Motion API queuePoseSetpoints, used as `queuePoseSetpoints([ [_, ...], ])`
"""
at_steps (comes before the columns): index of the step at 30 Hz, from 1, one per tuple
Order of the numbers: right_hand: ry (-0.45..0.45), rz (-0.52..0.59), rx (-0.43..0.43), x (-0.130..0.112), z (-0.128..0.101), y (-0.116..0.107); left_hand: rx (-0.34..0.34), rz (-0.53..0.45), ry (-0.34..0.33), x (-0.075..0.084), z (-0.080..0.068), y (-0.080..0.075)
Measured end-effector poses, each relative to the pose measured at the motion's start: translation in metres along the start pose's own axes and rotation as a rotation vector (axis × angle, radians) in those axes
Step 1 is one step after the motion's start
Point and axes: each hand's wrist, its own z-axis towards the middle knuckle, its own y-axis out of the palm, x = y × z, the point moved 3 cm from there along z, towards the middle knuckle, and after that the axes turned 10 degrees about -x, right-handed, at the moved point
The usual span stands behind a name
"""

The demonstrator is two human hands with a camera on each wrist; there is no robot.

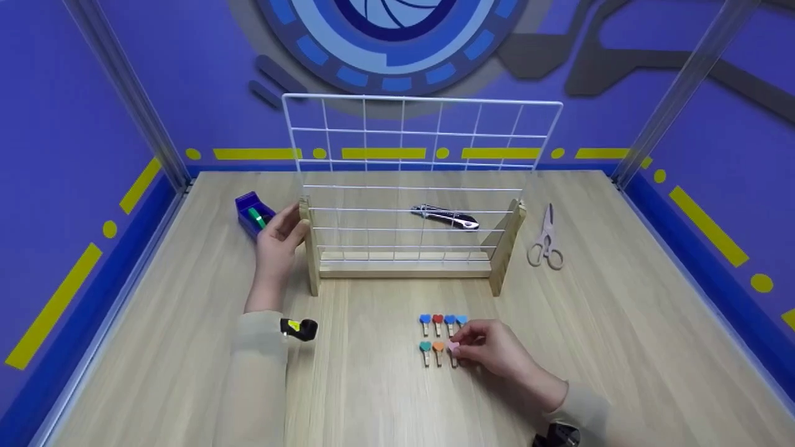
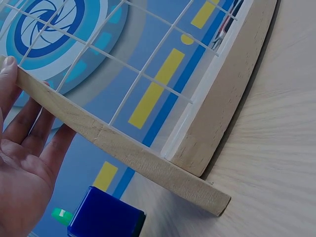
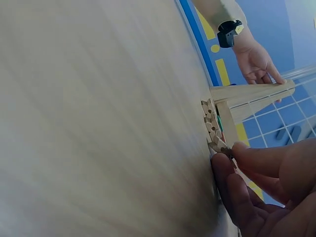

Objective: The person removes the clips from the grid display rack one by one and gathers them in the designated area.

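Note:
My left hand (image 1: 277, 245) holds the left wooden upright (image 1: 312, 273) of a stand near its top. In the left wrist view the thumb lies on one side of that upright and the fingers pass behind it. The stand carries a white wire grid (image 1: 403, 131) over a wooden base bar (image 1: 404, 272). Low over the table, my right hand (image 1: 503, 351) pinches a small wooden clothespin with a pink heart (image 1: 453, 349) between thumb and fingers. Beside it lie more heart clothespins in two rows, among them an orange one (image 1: 438, 349), a teal one (image 1: 425, 347) and a red one (image 1: 438, 320).
Left of the stand sits a blue holder (image 1: 247, 202) with a green item (image 1: 256, 217) in it. A utility knife (image 1: 447, 216) lies behind the grid. Scissors (image 1: 547, 242) rest to the right of the stand. Blue panels (image 1: 205, 81) surround the wooden table (image 1: 161, 323).

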Motion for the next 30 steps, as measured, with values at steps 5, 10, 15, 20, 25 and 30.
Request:
queuePoseSetpoints([
  [5,0.004,-0.001,-0.020,0.002,0.001,0.001,-0.007,0.006,0.003,-0.001,-0.001,0.000],
  [10,0.029,0.010,-0.048,0.003,0.001,0.001,-0.013,0.004,0.004,-0.001,0.000,0.001],
  [15,0.022,0.014,-0.052,0.004,0.001,0.002,-0.011,0.002,0.004,-0.001,0.000,0.001],
  [20,-0.006,0.014,-0.031,0.004,-0.001,-0.001,-0.002,0.006,0.016,-0.003,0.000,0.002],
  [25,0.004,-0.015,0.065,-0.004,-0.007,-0.019,0.008,-0.008,0.015,-0.001,0.000,0.002],
  [30,-0.007,0.008,0.157,-0.013,-0.010,-0.050,0.000,-0.013,-0.010,-0.001,0.000,0.000],
])
